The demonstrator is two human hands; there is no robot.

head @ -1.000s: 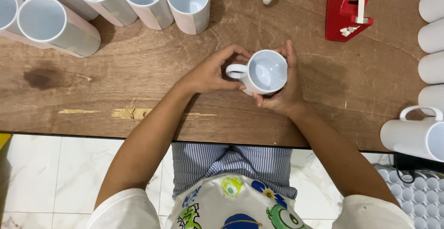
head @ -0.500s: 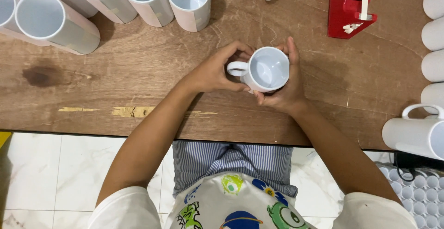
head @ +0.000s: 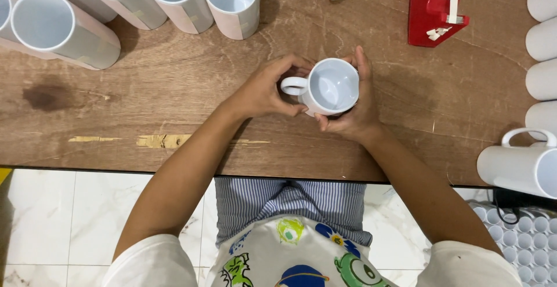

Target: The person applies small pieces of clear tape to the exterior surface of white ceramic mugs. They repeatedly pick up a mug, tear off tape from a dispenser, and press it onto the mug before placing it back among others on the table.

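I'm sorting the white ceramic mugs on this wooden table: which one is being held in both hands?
The small white mug at the table's centre, handle pointing left. The left hand and right hand cup it; the others stand untouched along the edges.

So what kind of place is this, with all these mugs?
Probably a small mug-printing or decorating workshop: rows of plain white mugs on a worn wooden table, a red tape dispenser, and both hands around one white mug.

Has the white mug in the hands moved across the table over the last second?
No. The white mug sits in the same spot relative to the red tape dispenser, held between the left hand and right hand.
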